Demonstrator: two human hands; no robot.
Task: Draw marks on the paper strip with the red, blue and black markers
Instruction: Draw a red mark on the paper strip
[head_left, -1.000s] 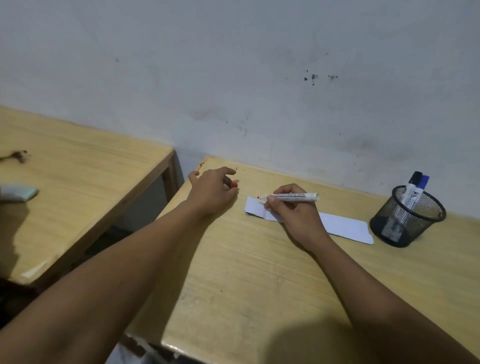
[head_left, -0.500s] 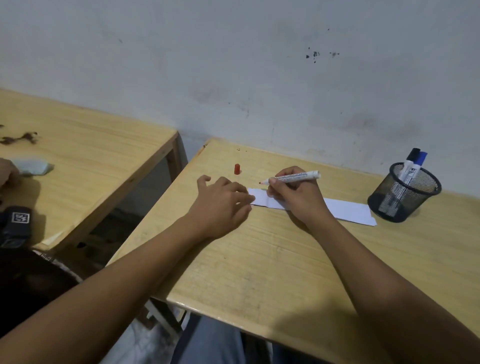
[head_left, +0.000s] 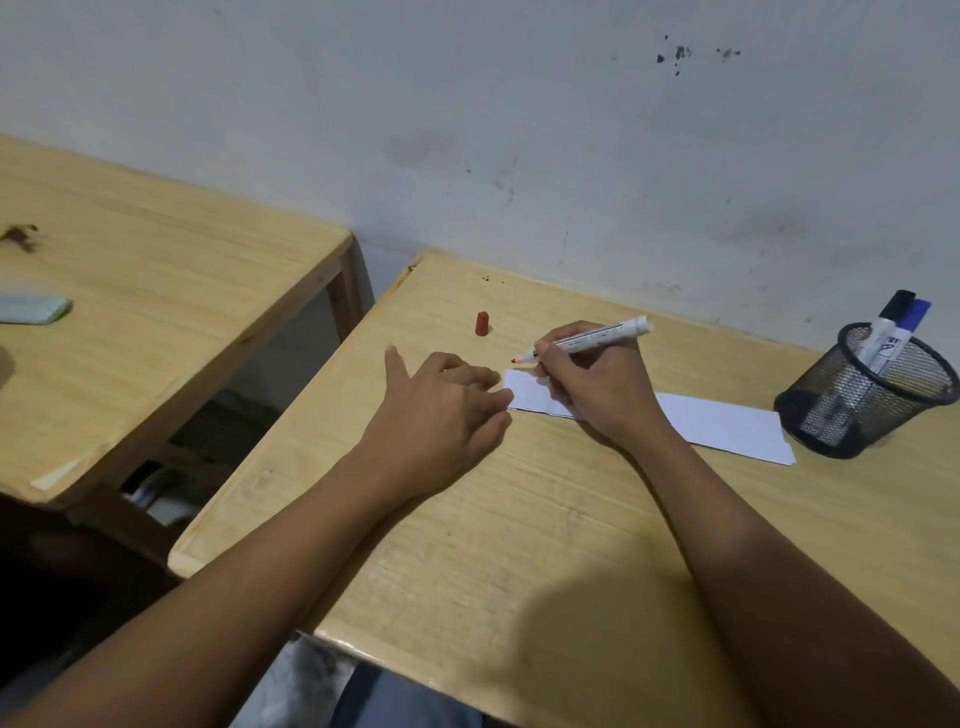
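The right hand pinches an uncapped red marker in a writing grip, thumb and fingers closed round the barrel near the tip. The red nib points left and hangs just off the far left corner of the paper strip, apparently not yet touching it. The strip lies flat on the tabletop under the heel of this hand, its long axis running from the left hand away to the right, toward the mesh pen cup. No marks show on the visible paper. The left hand rests palm down, holding nothing, its fingers loosely curled and touching or just beside the strip's left end, likely to steady it. The red cap stands upright beyond the left hand. The black marker and blue marker stand in the cup, nearer the right hand.
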